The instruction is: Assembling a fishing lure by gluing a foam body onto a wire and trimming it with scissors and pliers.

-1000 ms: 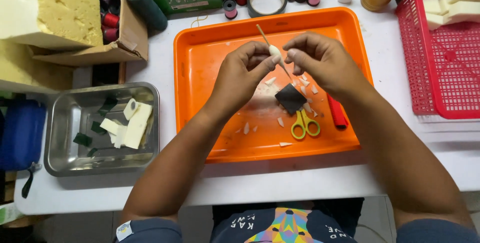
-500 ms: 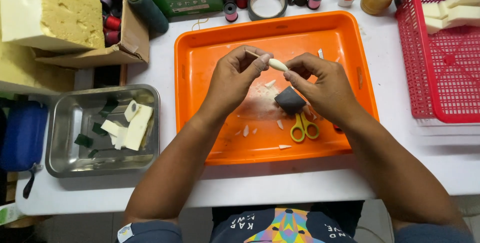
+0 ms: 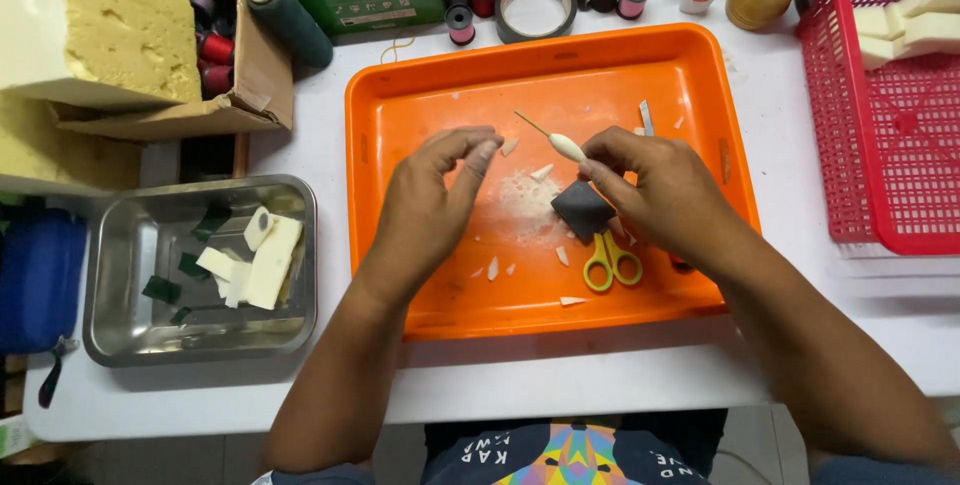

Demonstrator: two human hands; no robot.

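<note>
Pinching a thin wooden stick with a small white oval float body (image 3: 567, 147) on it, the right hand (image 3: 655, 190) is working over the orange tray (image 3: 400, 145), its grip closed on the lower end of the white piece between thumb and fingertips. The stick is pointing up and to the left, its bare tip hanging free above the tray floor. Under the same hand a dark grey sanding block (image 3: 580, 208) is sitting, touching the palm side; whether the fingers are clamping it too, I cannot tell.

The left hand (image 3: 435, 195) is hovering just beside, fingers loosely curled and apart, holding nothing, its fingertips near the stick but not touching it.

White shavings (image 3: 525, 195) are lying scattered across the tray between the two hands. Yellow-handled scissors (image 3: 610, 260) are resting flat on the tray just below the right hand.

Off to the left on the white table (image 3: 600, 365), a steel pan (image 3: 120, 335) is holding pale foam offcuts and green scraps. A red basket (image 3: 880, 185) is standing at the right, and thread spools (image 3: 460, 20) and a roll of tape (image 3: 535, 7) are lining the far edge.
</note>
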